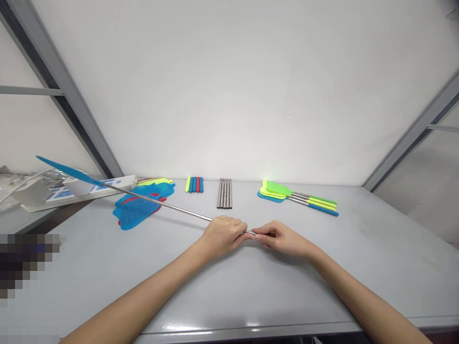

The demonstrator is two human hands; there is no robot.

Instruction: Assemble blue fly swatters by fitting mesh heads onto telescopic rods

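A blue fly swatter (70, 172) with a long, extended metal rod slants across the table from upper left to the middle. My left hand (224, 235) is closed round the rod near its lower end. Just to the right, my right hand (283, 239) pinches the tip of the same rod between thumb and fingers. The fingers hide part of that tip, and no coloured grip shows on it. Behind my hands lie several metal tubes (224, 193) side by side. Left of them is a row of coloured handle grips (194, 184) in yellow, blue and red.
Loose swatter heads (138, 212), mostly blue, are piled at the left. Several swatters with coloured grips (319, 204) lie stacked at the right. A white power strip (114, 185) runs along the back left. The grey table (376, 253) meets a white wall.
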